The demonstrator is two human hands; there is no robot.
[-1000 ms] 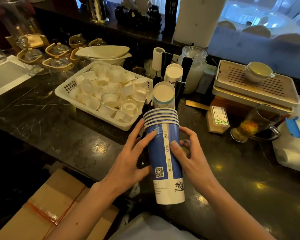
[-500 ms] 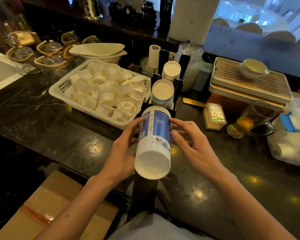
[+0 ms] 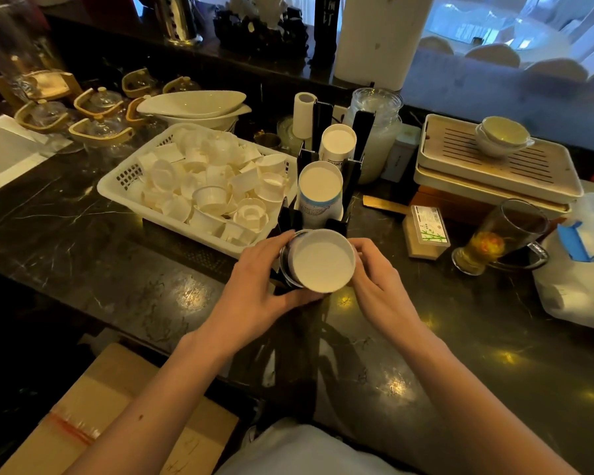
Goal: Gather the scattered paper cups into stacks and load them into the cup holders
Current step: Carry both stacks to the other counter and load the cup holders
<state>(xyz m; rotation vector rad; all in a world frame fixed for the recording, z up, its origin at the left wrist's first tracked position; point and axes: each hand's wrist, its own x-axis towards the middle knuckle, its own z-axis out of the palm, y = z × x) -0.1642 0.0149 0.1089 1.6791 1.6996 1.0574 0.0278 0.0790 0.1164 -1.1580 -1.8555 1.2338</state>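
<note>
A stack of blue-and-white paper cups (image 3: 321, 260) stands upside down, white base up, in the nearest slot of a black cup holder (image 3: 287, 216). My left hand (image 3: 261, 279) grips its left side and my right hand (image 3: 378, 279) grips its right side. Two more inverted cup stacks fill the slots behind: a middle stack (image 3: 319, 192) and a far stack (image 3: 336, 144). The lower part of the held stack is hidden by my hands and the holder.
A white basket (image 3: 117, 186) of small white cups sits left of the holder. To the right are a small box (image 3: 427, 231), a glass mug of tea (image 3: 501, 238), a tea tray (image 3: 494, 166) and a plastic bag (image 3: 580, 262). Cardboard (image 3: 93, 416) lies below the counter.
The stack was held upright with rims up, then flipped base-up and moved forward and down into the nearest holder slot, both hands staying on it.
</note>
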